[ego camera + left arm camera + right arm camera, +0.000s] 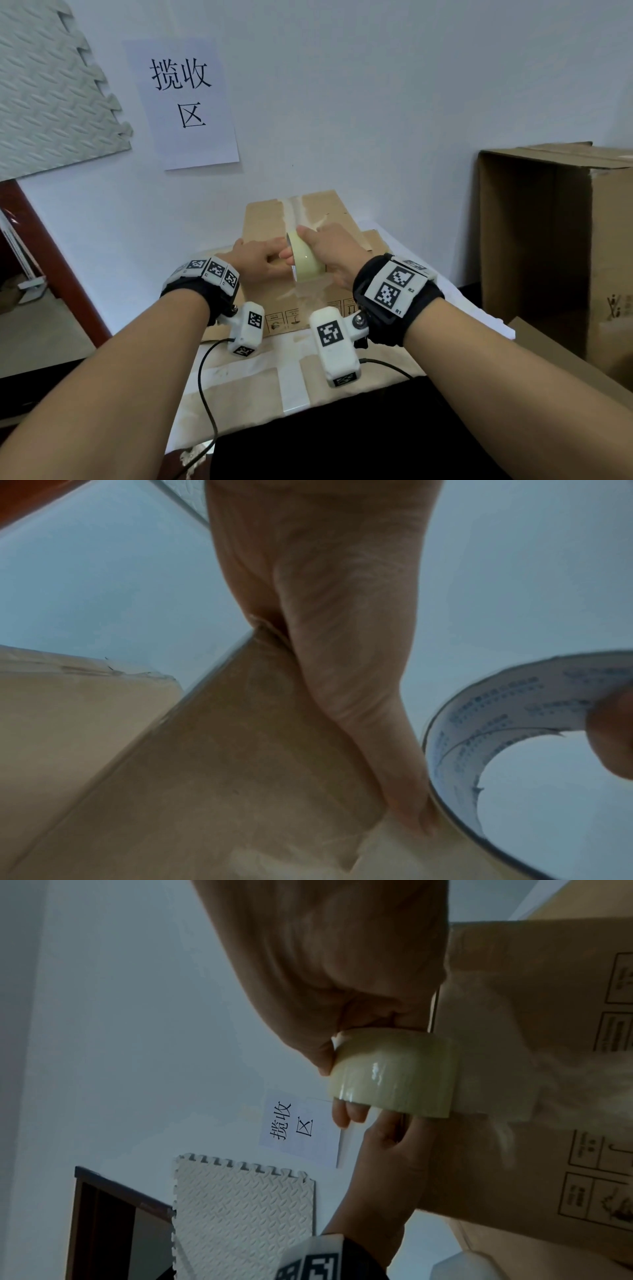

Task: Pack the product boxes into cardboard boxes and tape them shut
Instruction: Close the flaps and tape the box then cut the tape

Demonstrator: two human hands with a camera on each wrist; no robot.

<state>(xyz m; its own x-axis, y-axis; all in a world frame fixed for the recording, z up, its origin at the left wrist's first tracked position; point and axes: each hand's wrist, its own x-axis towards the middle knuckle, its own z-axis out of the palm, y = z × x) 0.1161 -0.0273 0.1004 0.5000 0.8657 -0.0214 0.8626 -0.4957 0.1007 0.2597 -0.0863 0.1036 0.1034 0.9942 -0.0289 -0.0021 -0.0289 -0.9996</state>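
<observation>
Clearly, the tape roll [305, 258] is light and stiff, its free end sticky; I take it through the core. My right hand [334, 251] curls round it on the box [274, 294] top's near edge, while my left hand [260, 260] pinches the tape just beside it.

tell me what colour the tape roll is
Pale yellowish-cream and glossy; the tape roll, held in the right hand, shows best in the right wrist view.

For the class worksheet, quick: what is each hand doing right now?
Left hand: curled fingers on the cardboard box; grip cannot be told.
Right hand: holding the tape roll.
</observation>
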